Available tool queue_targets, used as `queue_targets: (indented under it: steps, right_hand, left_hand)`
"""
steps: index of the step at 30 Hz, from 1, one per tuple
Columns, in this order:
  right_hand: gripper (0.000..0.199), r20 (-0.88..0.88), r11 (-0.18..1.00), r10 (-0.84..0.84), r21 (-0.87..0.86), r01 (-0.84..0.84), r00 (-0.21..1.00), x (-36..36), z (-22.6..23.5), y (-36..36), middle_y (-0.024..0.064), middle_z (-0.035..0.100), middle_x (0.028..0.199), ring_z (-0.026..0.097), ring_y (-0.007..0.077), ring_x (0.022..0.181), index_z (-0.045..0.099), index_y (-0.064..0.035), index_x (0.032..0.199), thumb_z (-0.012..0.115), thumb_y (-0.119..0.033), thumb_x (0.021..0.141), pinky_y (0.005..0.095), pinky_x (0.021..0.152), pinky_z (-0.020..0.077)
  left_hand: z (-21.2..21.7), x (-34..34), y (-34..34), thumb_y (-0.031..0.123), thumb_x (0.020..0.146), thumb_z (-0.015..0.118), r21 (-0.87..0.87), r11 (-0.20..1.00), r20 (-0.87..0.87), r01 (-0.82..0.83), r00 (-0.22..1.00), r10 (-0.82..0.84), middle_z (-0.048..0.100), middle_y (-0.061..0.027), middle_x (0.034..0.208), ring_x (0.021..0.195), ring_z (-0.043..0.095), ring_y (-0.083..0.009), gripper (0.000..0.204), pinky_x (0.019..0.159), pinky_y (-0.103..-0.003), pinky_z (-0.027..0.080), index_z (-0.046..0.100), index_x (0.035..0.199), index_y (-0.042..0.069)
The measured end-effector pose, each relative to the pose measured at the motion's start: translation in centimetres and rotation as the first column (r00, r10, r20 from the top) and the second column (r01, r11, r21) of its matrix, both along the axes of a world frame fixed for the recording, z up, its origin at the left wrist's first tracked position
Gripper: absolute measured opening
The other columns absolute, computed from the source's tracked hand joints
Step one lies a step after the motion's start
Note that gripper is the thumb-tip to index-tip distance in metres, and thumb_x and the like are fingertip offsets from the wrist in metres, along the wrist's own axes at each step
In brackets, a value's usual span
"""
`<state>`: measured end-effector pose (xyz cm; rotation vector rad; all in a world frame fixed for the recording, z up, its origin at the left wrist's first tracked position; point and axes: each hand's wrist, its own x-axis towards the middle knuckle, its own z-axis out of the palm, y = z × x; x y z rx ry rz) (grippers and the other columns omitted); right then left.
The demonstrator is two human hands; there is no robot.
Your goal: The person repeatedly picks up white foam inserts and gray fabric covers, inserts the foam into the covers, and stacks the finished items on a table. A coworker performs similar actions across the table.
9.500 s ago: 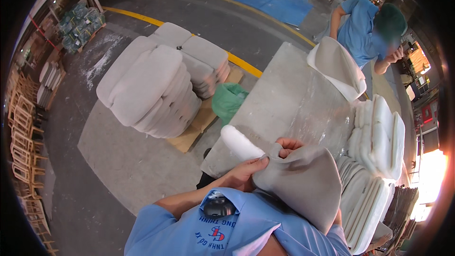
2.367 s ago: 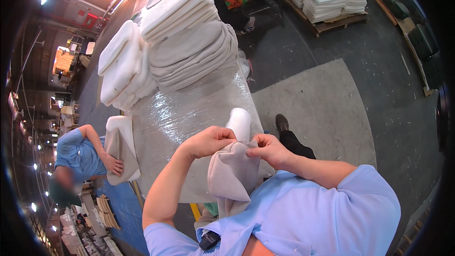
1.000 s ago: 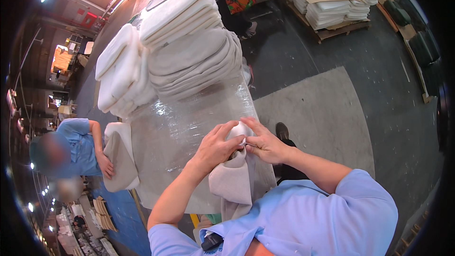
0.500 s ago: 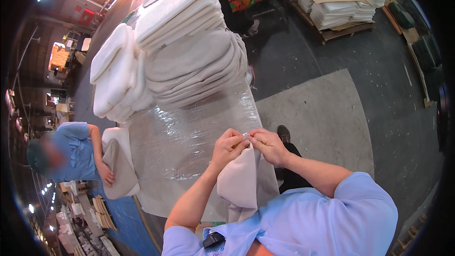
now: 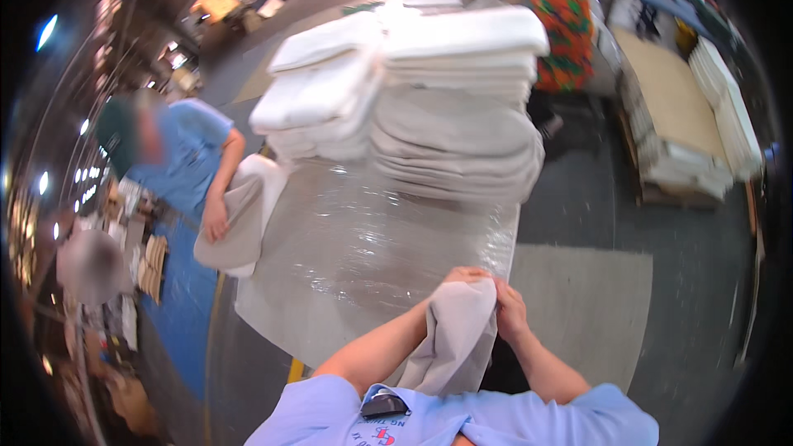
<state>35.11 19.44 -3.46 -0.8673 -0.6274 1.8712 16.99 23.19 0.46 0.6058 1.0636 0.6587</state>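
A light grey fabric cover (image 5: pixel 453 322) hangs between my hands, its upper end raised and its lower part falling in folds against my shirt. My left hand (image 5: pixel 468 273) is closed at the top edge, mostly behind the cloth, so only part of its fingers shows. At the cover's upper right side, my right hand (image 5: pixel 511 310) grips the edge with bent fingers. Beneath and beyond them lies the table (image 5: pixel 347 256), wrapped in shiny clear film. A stack of grey rounded pads (image 5: pixel 454 136) stands on it, ahead of my hands.
White padded pieces (image 5: pixel 467 33) lie above the grey stack, with another white pile (image 5: pixel 318 91) to its left. A co-worker's hand (image 5: pixel 216 219) rests on a grey-and-white pad (image 5: pixel 235 231) at the table's left edge. A loaded pallet (image 5: pixel 673 128) stands far right.
My view has turned, shifting the scene rightward. My hands, earlier pinching together at a corner of the cover, are now slightly apart. The cloth now covers much of my left hand.
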Motion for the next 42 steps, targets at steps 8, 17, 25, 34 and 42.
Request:
queue_targets:
  steps: [8,17,25,34,42]
  right_hand:
    - [0.036,0.059,0.986,-0.072,-0.144,0.08,0.996,4.4,0.0,-6.3,0.0104,0.072,0.121,0.071,0.0211,0.108,0.067,0.0003,0.126,0.052,-0.029,0.113,0.0371,0.097,0.0568]
    - [0.038,0.077,0.993,-0.117,0.009,0.117,0.99,4.6,3.0,-8.1,0.0111,0.072,0.12,0.071,0.0184,0.106,0.067,-0.0001,0.125,0.051,-0.033,0.114,0.0337,0.092,0.057]
    - [0.039,0.154,0.998,-0.069,0.006,0.069,0.986,4.9,2.3,-8.8,0.0093,0.071,0.116,0.069,0.0178,0.109,0.066,0.001,0.129,0.056,-0.032,0.112,0.0311,0.097,0.0545]
    - [0.036,0.611,0.943,-0.251,0.329,0.048,0.751,7.1,0.0,-9.6,0.0009,0.063,0.093,0.057,0.0102,0.075,0.065,-0.0033,0.093,0.059,-0.033,0.112,0.0256,0.072,0.0492]
    - [0.038,0.254,0.981,-0.184,-0.008,0.193,0.95,6.4,2.0,-10.8,0.0045,0.069,0.105,0.068,0.0135,0.092,0.061,-0.0047,0.113,0.053,-0.042,0.113,0.0292,0.081,0.0555]
  left_hand:
    - [-3.7,5.8,-3.6,0.031,0.099,0.076,0.269,0.92,-0.344,0.287,0.92,-0.187,0.076,-0.0029,0.087,0.083,0.067,-0.0102,0.029,0.075,-0.032,0.055,0.08,0.101,0.002]
    - [-0.7,7.7,-3.6,0.029,0.092,0.075,0.462,0.753,-0.547,0.468,0.819,-0.173,0.07,-0.0086,0.071,0.067,0.064,-0.0134,0.03,0.06,-0.039,0.05,0.077,0.087,0.0]
    - [-0.4,7.1,-3.5,0.027,0.086,0.079,0.402,0.773,-0.481,0.491,0.832,-0.278,0.072,-0.0094,0.071,0.064,0.064,-0.0165,0.026,0.059,-0.04,0.049,0.076,0.08,0.002]
    - [1.6,7.5,-2.0,0.036,0.09,0.077,0.422,0.566,-0.638,0.708,0.675,-0.369,0.075,-0.0127,0.082,0.076,0.07,-0.0221,0.033,0.065,-0.041,0.053,0.075,0.089,0.002]
    - [4.8,8.0,-1.3,0.048,0.095,0.068,0.269,0.446,-0.681,0.854,0.496,-0.538,0.079,-0.0179,0.095,0.088,0.075,-0.0276,0.047,0.077,-0.044,0.056,0.08,0.103,0.003]
